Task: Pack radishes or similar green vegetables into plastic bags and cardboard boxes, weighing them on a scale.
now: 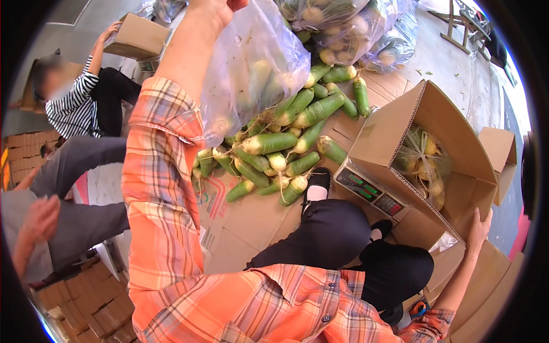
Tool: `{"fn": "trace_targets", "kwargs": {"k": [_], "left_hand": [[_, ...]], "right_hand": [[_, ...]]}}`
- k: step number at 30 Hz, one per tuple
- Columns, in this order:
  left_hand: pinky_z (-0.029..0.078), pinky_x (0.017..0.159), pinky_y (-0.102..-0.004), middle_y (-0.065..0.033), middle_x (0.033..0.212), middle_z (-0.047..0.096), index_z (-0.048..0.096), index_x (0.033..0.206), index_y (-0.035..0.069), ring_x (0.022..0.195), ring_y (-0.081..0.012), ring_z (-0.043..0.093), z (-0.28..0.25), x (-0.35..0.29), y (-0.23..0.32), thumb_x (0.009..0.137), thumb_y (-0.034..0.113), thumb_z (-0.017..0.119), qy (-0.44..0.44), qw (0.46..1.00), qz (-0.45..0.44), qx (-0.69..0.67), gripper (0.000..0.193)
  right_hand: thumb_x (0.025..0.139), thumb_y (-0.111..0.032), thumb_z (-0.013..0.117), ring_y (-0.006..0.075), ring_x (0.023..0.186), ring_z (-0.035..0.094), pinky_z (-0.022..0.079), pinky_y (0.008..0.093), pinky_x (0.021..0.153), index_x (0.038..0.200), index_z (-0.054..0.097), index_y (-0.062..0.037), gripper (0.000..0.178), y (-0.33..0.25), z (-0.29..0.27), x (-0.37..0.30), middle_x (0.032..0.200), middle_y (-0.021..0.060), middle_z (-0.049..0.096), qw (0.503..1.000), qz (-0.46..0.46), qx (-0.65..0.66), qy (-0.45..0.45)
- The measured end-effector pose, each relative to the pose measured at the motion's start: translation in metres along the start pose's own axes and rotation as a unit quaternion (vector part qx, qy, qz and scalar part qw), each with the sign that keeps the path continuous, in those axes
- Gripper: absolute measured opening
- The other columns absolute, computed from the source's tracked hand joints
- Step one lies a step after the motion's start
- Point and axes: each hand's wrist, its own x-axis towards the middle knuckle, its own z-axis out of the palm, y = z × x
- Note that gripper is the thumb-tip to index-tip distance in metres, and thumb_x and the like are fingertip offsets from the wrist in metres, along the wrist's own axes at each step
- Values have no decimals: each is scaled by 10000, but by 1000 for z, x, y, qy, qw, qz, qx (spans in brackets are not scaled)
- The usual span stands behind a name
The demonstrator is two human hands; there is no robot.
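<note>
My left arm stretches up to the top edge, where my left hand (217, 10) is partly cut off. Its visible fingers curl at the upper end of a clear plastic bag (257, 43), which hangs over a heap of green-and-white radishes (266, 144). On the right, my right hand (480, 226) grips the near rim of an open cardboard box (389, 123). A knotted clear bag of radishes (428, 163) lies inside. The box rests tilted on a digital scale (366, 191) with a lit green display.
More filled plastic bags (349, 31) stand behind the heap. Flattened cardboard (234, 240) covers the floor. At left, a person in a striped top (77, 106) touches another box (136, 37); another person's hand (41, 220) is nearer. Cardboard stacks (86, 303) stand lower left.
</note>
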Motion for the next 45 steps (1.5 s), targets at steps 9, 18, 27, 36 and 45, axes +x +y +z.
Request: {"fn": "trace_targets", "kwargs": {"k": [9,18,27,36,45], "left_hand": [[377,442,-270,13,543,332,421,795,116,488,-131,402,-62,-64,-51,905,315,454,-54,991,-87,89,229],[437,458,-237,39,595,399,533,1022,20,568,-67,465,-171,-191,-92,784,292,634,-42,929,-75,361,375],[480,663,-408,-132,908,524,423,1056,25,854,-300,563,-158,-213,-227,583,384,750,22,677,115,727,678],[465,588,-406,-180,714,601,582,729,65,678,-352,578,-168,-163,-243,790,199,456,-17,740,155,655,194],[319,358,-232,-8,571,466,507,744,76,408,-105,413,-136,-62,-59,856,173,487,99,994,48,19,149]], "right_hand": [[850,-170,520,218,983,524,406,316,846,1228,401,11,436,5,2,1,1107,134,542,1000,-12,-18,0],[839,-160,536,225,966,529,418,318,829,1215,415,17,433,20,2,12,1103,145,538,999,-36,-9,12],[822,-152,556,242,969,532,417,330,828,1189,440,21,422,36,2,16,1098,155,544,998,-46,-28,26],[813,-132,553,234,958,542,415,329,833,1182,452,4,406,7,5,0,1065,153,567,998,-38,-28,38],[812,-122,542,243,965,543,407,329,845,1182,446,4,403,2,0,1,1054,151,571,999,-42,-11,9]]}}
